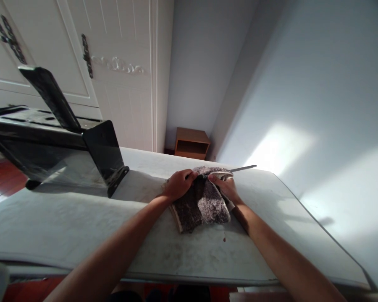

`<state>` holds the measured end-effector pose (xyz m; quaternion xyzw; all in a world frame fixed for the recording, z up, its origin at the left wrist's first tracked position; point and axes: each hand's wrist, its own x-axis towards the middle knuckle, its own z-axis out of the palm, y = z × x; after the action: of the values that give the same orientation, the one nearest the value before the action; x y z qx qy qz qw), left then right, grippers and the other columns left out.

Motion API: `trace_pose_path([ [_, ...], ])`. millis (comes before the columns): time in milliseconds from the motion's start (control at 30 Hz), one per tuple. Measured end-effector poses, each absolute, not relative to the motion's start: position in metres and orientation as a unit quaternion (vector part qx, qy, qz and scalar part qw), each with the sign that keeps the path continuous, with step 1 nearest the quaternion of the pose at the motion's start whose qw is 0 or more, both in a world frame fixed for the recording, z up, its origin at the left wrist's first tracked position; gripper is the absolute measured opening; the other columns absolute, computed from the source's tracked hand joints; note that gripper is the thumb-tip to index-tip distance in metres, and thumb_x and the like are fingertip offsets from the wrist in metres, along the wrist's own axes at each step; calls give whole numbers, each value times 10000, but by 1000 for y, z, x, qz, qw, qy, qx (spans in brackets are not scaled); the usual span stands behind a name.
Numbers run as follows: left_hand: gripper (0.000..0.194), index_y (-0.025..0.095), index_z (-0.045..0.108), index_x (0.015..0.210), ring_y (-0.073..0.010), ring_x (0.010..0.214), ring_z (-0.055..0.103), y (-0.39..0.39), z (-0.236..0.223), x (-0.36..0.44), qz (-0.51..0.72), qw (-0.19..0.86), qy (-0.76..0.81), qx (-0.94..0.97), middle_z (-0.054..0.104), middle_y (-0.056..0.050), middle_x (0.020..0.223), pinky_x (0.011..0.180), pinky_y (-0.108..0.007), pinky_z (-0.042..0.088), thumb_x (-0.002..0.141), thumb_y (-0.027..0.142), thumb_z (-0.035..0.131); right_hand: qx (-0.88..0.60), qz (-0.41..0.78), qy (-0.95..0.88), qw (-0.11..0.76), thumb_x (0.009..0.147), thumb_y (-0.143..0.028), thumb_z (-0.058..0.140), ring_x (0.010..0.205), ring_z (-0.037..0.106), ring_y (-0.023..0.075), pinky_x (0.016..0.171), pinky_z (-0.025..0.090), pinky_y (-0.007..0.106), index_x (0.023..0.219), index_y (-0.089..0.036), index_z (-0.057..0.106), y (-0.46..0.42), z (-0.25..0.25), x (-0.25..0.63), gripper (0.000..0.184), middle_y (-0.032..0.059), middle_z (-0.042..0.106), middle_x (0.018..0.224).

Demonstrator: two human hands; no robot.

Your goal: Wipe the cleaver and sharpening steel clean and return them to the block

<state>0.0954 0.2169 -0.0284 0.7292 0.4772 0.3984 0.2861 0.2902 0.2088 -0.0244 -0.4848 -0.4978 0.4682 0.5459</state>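
Note:
A folded dark grey speckled cloth lies on a pale table, near its far edge. My left hand rests on the cloth's upper left part with its fingers curled over the fabric. My right hand grips the cloth's upper right edge, fingers pinched on it. Both forearms reach in from the bottom of the view. A thin metal rod sticks out to the right from behind the cloth, just past my right hand.
A black glossy stand with an angled panel occupies the table's left part. White wardrobe doors stand behind it. A small wooden nightstand sits in the far corner. A pale wall runs along the right.

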Motion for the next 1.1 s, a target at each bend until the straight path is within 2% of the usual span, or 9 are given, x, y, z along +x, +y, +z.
trace_pose_path([
  [133,309,192,646,880,-169,825,601,218,-30,95,426,297,459,721,682,-9,883,762,-272,428,826,495,618,-492,470,-486,547,531,-418,878,857,682,276,794,540,388,912,-168,718,210,-25,291,484,69,738,907],
  [267,270,186,603,833,-176,820,588,221,-32,96,439,260,466,723,660,-11,860,771,-286,440,749,412,724,-516,450,-480,549,535,-458,869,844,675,273,766,539,378,888,-164,720,209,-23,290,483,72,737,894],
  [433,200,192,641,861,-190,864,616,220,-33,97,441,228,472,729,690,-23,895,804,-296,444,815,384,669,-516,441,-483,552,543,-502,859,839,671,260,771,534,366,890,-165,712,210,-24,291,506,64,734,884],
  [733,254,207,687,870,-201,850,642,217,-30,96,408,213,481,746,718,-34,896,766,-284,426,917,395,522,-507,454,-486,549,540,-483,871,847,671,264,768,537,363,886,-173,714,211,-26,294,491,56,732,870],
  [933,318,198,663,807,-203,772,619,214,-25,97,374,200,512,748,703,-51,822,689,-287,372,939,409,464,-489,475,-481,551,517,-456,889,811,678,269,765,541,379,879,-170,712,209,-23,290,494,65,733,863],
  [1100,406,186,628,722,-169,677,560,215,-24,96,365,229,511,744,654,-35,714,644,-276,340,947,454,423,-487,471,-483,555,564,-446,872,842,680,268,791,536,383,926,-170,706,213,-31,295,485,69,734,898],
])
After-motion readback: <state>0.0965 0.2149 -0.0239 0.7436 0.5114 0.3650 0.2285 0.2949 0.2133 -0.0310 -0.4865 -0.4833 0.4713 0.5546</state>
